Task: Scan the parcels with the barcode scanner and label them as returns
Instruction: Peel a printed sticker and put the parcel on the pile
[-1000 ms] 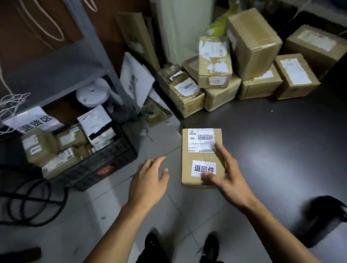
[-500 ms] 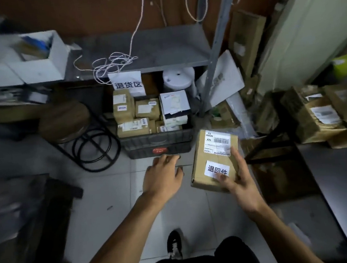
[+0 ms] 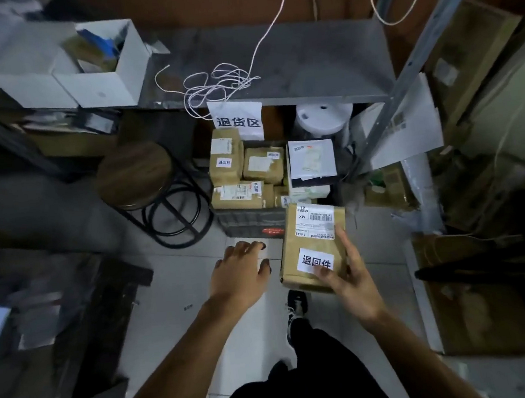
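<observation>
Right now my right hand (image 3: 348,274) grips the labelled parcel (image 3: 314,245) at frame centre, just below the crate (image 3: 251,224) of parcels; my left hand (image 3: 239,272) hovers beside it, fingers loose, holding nothing.

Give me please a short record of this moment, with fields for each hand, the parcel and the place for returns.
right hand: holds the parcel from its right side, thumb on the return sticker
left hand: empty, fingers relaxed, beside the parcel
parcel labels: shipping label and return sticker both on top
returns crate: under the shelf, already holding labelled parcels
crate sign: hangs above it
</observation>
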Motion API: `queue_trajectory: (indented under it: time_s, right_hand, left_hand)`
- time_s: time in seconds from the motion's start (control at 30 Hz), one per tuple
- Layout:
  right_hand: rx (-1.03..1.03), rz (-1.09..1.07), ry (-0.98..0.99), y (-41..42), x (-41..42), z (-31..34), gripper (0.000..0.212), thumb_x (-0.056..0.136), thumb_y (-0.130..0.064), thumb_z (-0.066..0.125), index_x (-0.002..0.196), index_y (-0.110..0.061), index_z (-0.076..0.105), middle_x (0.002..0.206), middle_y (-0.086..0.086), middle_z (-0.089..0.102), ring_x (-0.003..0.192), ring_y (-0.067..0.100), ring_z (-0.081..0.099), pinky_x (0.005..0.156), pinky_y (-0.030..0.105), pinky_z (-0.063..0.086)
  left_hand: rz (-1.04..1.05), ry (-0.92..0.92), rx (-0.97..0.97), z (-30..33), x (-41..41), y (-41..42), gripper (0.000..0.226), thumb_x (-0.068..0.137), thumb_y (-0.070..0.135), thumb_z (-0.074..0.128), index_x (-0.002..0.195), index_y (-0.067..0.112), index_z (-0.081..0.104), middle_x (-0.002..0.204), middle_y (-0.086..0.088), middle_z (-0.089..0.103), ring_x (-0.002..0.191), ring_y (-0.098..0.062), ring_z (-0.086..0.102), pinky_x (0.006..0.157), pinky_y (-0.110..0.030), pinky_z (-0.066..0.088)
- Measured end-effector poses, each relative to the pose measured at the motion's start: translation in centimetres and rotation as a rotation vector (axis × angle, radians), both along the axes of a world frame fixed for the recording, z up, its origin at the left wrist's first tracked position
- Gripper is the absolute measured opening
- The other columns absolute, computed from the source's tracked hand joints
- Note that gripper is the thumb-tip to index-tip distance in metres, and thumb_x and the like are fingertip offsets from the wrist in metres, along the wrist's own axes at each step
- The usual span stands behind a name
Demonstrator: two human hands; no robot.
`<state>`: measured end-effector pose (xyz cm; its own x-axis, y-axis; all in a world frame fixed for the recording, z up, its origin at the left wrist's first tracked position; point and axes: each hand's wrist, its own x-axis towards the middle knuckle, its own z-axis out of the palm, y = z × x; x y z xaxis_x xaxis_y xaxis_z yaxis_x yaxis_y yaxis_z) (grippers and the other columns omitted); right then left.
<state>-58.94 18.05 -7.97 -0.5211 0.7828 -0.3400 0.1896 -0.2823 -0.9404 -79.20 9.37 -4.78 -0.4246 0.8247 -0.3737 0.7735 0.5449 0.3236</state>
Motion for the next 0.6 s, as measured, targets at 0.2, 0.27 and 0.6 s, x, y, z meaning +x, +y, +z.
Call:
queue_trajectory:
  time_s: [0.2,0.27,0.6]
  right_hand:
    - [-0.057,0.096,-0.065,6.3,-3.9,-2.6,0.094,0.064,-0.058,0.086,0.141,-0.059,0.032,0.144,0.004,0.041,0.133,0.026,0.045,0.103,0.051,0.047]
    - [-0.051,0.121,-0.09,8.0,-4.7,-3.3,0.093,0.066,-0.057,0.085,0.142,-0.057,0.031,0.144,0.001,0.042,0.135,0.026,0.043,0.106,0.051,0.044]
    - [-0.125,0.123,-0.16,13.9,-10.7,-5.0,0.093,0.067,-0.043,0.085,0.142,-0.055,0.032,0.139,-0.001,0.03,0.127,0.028,0.046,0.089,0.044,0.058]
  left_hand:
    - [0.055,-0.002,-0.086,-1.2,-3.4,5.7,0.044,0.099,0.037,0.044,0.142,0.028,0.044,0.141,0.002,0.05,0.128,-0.02,0.044,0.099,-0.037,0.043]
    - [0.07,-0.022,-0.098,-1.8,-4.5,7.4,0.044,0.099,0.038,0.044,0.142,0.028,0.044,0.141,0.002,0.05,0.128,-0.02,0.044,0.1,-0.038,0.044]
    - [0.193,-0.235,-0.031,-5.1,-11.2,13.7,0.039,0.099,0.036,0.049,0.137,0.029,0.049,0.132,-0.001,0.055,0.123,-0.019,0.048,0.098,-0.037,0.045]
